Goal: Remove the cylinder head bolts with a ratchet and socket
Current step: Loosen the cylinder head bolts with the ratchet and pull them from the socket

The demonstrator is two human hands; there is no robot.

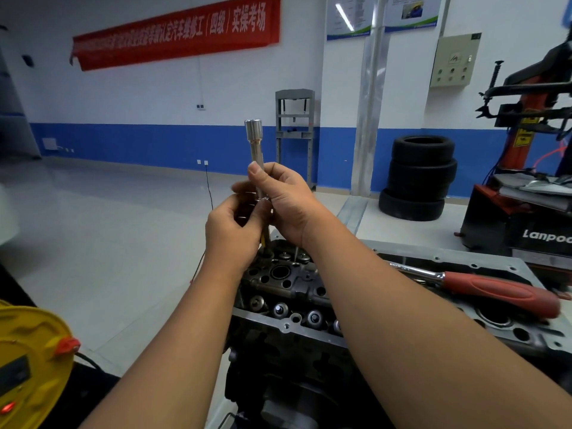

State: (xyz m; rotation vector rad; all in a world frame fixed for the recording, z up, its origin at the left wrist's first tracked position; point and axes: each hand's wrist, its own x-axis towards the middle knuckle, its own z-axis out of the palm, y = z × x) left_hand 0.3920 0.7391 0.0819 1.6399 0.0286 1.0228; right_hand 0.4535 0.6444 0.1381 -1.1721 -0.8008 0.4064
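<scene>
Two bare forearms with no sleeves, gloves, watch or rings, ending in an ungloved left hand (230, 233) and ungloved right hand (286, 199) with short nails.

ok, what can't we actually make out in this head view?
- Lower end of the socket extension: hidden inside the left hand and right hand.
- Ratchet head: behind the right forearm.
- Cylinder head bolts: near ones covered by forearms, rest too small to tell.

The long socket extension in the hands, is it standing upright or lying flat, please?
Upright: the socket extension points up, its socket end topmost, held by the right hand and left hand above the cylinder head.
</scene>
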